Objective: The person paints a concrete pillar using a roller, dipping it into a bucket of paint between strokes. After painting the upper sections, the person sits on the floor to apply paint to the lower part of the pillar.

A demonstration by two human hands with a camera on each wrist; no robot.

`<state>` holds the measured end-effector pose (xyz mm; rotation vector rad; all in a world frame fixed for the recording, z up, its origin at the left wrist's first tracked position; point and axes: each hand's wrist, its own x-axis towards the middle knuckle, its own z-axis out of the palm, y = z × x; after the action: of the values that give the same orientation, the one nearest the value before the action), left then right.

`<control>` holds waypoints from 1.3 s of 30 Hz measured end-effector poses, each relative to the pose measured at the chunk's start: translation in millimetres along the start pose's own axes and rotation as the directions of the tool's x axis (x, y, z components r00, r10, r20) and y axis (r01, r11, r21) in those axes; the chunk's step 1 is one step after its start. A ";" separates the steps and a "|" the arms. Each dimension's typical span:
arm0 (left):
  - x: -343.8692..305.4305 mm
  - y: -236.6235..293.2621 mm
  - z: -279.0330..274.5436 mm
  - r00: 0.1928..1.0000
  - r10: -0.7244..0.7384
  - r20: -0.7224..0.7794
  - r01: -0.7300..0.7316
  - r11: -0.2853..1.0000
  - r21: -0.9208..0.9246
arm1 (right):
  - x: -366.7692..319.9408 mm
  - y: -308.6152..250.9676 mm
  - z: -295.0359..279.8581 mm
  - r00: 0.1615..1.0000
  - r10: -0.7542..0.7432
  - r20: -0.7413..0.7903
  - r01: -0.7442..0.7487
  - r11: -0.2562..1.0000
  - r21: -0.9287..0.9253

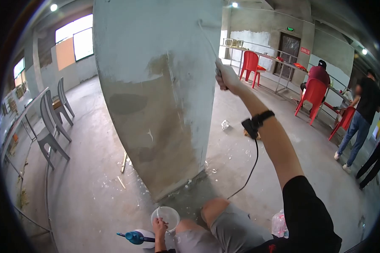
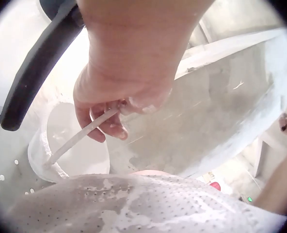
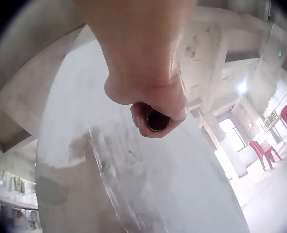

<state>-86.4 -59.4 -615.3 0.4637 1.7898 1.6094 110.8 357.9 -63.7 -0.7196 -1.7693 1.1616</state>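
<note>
The person crouched at the foot of a grey pillar point(image 1: 156, 84), its upper part already coated white. The right hand point(image 1: 227, 76) was raised high, its fingers clenched round the dark handle point(image 3: 158, 120) of a thin-rodded tool. I took it for a roller point(image 1: 207, 38), though its head against the white coat was too faint to be sure. The rod slanted up from the fist to the pillar's right edge, with the tip touching the wall.

Down by the knee, the left hand point(image 1: 159, 227) sat at the rim of a white bucket point(image 1: 173, 215). Thumb and curled fingers pinched a thin white stick point(image 2: 75, 138) that ran down into the bucket and rested inside it. A blue-topped spray bottle point(image 1: 136, 237) lay just beside the bucket on the floor.

The roller looked light and stiff, a one-handed tool best held full-fisted on the round handle, well back from the wet end. Held that far back, the long rod would likely flex a little under pressure. The stick seemed lighter still and smeared with white, so probably slick; a pinch near its dry top would serve better than a grip lower down.

Red chairs point(image 1: 314, 95) stood well apart by a long bench.
</note>
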 end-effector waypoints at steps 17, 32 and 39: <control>-17.9 7.3 -8.3 1.000 0.005 -0.022 -0.002 0.993 0.120 | -224.7 350.7 60.3 0.917 0.395 0.049 -0.378 0.903 -0.206; -14.4 17.6 1.8 1.000 0.008 -0.006 -0.007 0.994 0.110 | -206.8 333.1 49.1 0.936 0.352 0.005 -0.349 0.931 -0.106; -9.4 13.0 3.9 1.000 0.019 0.000 -0.019 0.999 0.048 | -106.3 207.6 7.6 0.991 0.131 0.004 -0.130 0.988 -0.089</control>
<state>-79.4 -60.5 -600.4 0.5042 1.8323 1.5825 152.4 349.7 -293.2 -0.8953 -1.8129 1.1807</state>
